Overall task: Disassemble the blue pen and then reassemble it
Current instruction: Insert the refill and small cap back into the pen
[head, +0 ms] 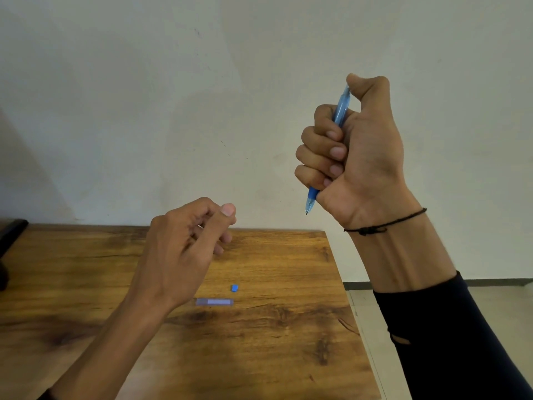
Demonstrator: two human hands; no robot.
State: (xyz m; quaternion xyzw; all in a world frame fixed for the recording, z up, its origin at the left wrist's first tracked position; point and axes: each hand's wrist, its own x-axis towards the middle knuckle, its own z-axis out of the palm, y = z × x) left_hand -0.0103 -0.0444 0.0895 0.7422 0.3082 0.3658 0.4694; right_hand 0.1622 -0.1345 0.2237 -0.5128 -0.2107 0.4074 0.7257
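My right hand (354, 157) is raised in front of the wall, fist closed around the blue pen (340, 111), thumb pressed on its top end. The pen points down, and its tip (308, 207) sticks out below my fist. My left hand (184, 249) hovers above the wooden table (274, 342) with its fingers loosely curled; I see nothing in it. On the table lie a small blue piece (234, 288) and a pale translucent strip (215, 301), just right of my left wrist.
The table's right edge (349, 313) runs down beside a tiled floor (372, 327). A dark object (10, 238) sits at the table's far left. A plain pale wall stands behind.
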